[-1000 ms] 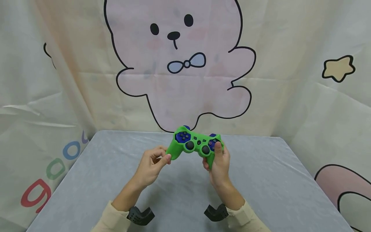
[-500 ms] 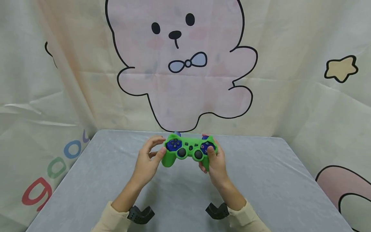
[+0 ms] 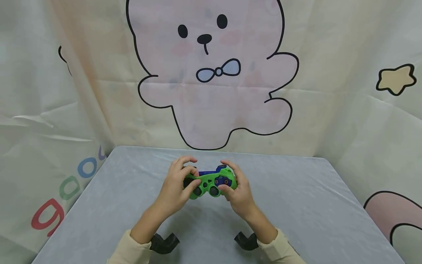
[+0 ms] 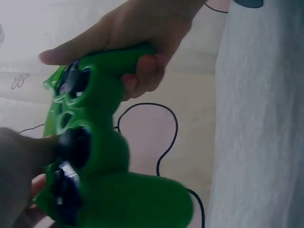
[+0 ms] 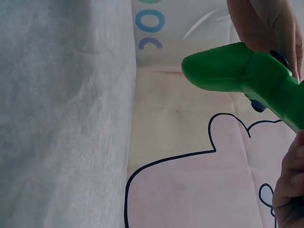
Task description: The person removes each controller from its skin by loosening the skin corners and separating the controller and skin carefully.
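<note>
A green game controller (image 3: 209, 178) with blue buttons and dark thumbsticks is held above the table between both hands. My left hand (image 3: 174, 185) pinches its left side, fingers over the top and thumb on the front. In the left wrist view that thumb (image 4: 40, 149) touches a thumbstick (image 4: 75, 147). My right hand (image 3: 240, 190) grips the right side, its thumb near the face buttons and the index finger raised behind the top edge. Fingers of the right hand (image 4: 145, 76) curl round the handle in the left wrist view. The left handle (image 5: 213, 66) sticks out uncovered in the right wrist view.
Grey-blue cloth covers the table (image 3: 290, 205). Behind it hangs a pale curtain (image 3: 316, 110) printed with a bear, letters and a star. A black wrist mount (image 3: 165, 244) sits at the left wrist, another mount (image 3: 246, 241) at the right.
The controller has come down and levelled, and its top edge now tips into view. My left hand has moved from the tip of the left handle up to the stick and top edge.
</note>
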A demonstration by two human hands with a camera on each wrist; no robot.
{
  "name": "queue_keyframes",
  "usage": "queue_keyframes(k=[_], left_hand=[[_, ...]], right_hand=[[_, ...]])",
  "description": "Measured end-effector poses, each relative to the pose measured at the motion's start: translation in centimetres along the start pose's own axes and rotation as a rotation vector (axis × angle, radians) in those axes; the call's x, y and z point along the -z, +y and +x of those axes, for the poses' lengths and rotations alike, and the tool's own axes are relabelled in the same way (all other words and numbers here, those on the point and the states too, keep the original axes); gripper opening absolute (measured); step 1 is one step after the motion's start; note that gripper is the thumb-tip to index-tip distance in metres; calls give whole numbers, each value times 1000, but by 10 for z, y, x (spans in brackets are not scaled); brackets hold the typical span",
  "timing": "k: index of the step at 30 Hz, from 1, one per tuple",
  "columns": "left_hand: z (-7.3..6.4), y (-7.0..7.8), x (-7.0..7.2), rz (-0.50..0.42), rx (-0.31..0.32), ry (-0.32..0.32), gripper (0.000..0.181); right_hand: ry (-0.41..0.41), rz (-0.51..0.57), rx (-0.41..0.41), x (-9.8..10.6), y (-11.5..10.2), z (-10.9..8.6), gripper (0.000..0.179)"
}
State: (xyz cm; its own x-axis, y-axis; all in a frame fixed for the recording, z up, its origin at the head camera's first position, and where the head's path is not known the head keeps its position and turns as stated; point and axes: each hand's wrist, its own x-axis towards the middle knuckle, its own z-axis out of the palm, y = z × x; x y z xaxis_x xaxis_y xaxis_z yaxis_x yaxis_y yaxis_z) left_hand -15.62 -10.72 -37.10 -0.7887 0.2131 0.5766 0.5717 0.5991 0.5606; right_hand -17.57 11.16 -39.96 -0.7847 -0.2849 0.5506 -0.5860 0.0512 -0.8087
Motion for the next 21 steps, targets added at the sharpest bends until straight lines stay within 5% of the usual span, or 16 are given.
queue_keyframes(k=[4, 7, 12, 21], left_hand=[[0, 0, 8, 144, -72, -86, 13], [0, 0, 12, 199, -158, -85, 12], [1, 2, 12, 61, -239, -71, 10], [-3, 11, 7, -15, -230, -57, 12]], right_hand=[[10, -50, 43, -2, 1, -1, 65], [20, -57, 42, -2, 3, 0, 66], [58, -49, 37, 1, 7, 2, 66], [184, -117, 144, 9, 6, 5, 78]])
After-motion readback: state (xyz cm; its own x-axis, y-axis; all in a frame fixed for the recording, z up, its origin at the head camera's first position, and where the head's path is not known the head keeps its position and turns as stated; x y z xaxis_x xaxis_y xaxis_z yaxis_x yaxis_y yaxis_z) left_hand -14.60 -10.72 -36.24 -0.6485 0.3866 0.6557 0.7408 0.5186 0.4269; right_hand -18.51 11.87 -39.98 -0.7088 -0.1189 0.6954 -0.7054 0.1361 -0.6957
